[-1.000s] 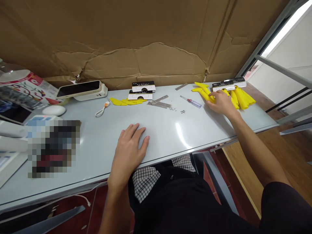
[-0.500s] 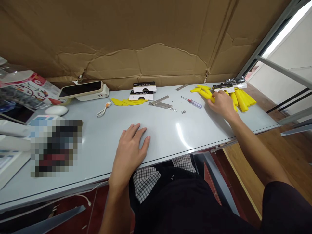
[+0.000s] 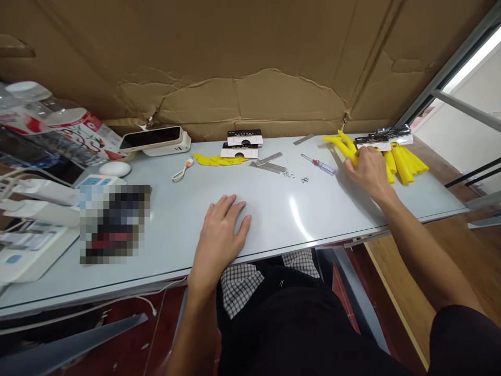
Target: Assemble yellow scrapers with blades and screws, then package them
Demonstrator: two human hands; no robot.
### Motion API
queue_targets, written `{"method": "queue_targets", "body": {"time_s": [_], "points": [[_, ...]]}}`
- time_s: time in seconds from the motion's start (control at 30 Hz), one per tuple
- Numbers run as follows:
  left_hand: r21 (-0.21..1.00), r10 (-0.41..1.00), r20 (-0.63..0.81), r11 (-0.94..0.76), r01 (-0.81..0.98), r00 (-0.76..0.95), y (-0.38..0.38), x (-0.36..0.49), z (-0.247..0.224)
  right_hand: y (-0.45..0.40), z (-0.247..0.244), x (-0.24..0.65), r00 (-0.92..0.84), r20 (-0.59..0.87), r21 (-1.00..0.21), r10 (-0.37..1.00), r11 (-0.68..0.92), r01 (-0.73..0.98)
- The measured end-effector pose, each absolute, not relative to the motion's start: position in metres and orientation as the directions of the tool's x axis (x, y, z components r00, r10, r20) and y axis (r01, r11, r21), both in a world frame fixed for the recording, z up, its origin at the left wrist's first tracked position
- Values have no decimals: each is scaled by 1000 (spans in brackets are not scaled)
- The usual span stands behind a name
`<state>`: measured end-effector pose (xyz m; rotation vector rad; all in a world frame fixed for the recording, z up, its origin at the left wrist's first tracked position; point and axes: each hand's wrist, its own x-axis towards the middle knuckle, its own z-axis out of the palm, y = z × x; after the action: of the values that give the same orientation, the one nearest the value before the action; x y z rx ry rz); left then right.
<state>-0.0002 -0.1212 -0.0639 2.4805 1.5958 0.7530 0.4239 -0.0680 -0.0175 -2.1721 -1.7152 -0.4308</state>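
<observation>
My left hand (image 3: 221,230) rests palm down on the grey table (image 3: 270,219), fingers stretched and holding nothing. At the right, the fingers of my right hand (image 3: 370,169) are closed around yellow plastic handles (image 3: 345,148). Two of their ends stick out to the left, and my fingers hide the rest. More yellow tapered handles (image 3: 405,164) lie just right of that hand, beside black-and-white packets (image 3: 373,142). A screwdriver (image 3: 319,164) with a clear purplish handle lies left of my right hand. Small screws (image 3: 304,179) and thin metal blades (image 3: 270,163) lie mid-table.
Flat yellow pieces (image 3: 215,160) and two black-and-white boxes (image 3: 242,143) sit at the back. A key-ring-like white loop (image 3: 182,170), a phone (image 3: 152,140), a white mouse (image 3: 115,168), bottles (image 3: 35,99) and a power strip (image 3: 27,261) crowd the left. Cardboard (image 3: 235,52) walls the rear.
The view has shifted, so everything appears farther right. The yellow handles in my right hand have tilted, their ends spread and raised more. My left hand stays flat on the table.
</observation>
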Motion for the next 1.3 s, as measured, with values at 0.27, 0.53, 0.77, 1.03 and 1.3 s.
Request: {"method": "queue_targets", "body": {"time_s": [0.27,0.53,0.77,1.03,1.3], "points": [[329,876,339,-451,830,341,-122,0,-64,-106,-2,361,108,462,-109,880,-64,992],[326,875,320,-461,825,362,-122,0,-61,-160,-13,269,-199,312,-73,929,232,970],[273,865,309,-480,834,396,-124,0,-58,-176,-6,231,-305,135,21,943,305,952],[262,862,321,-479,838,392,-123,1,-61,-171,-6,210,-346,61,3,936,347,938],[308,866,330,-474,825,375,-123,0,-60,-160,-1,215,-392,42,-256,919,389,885]]}}
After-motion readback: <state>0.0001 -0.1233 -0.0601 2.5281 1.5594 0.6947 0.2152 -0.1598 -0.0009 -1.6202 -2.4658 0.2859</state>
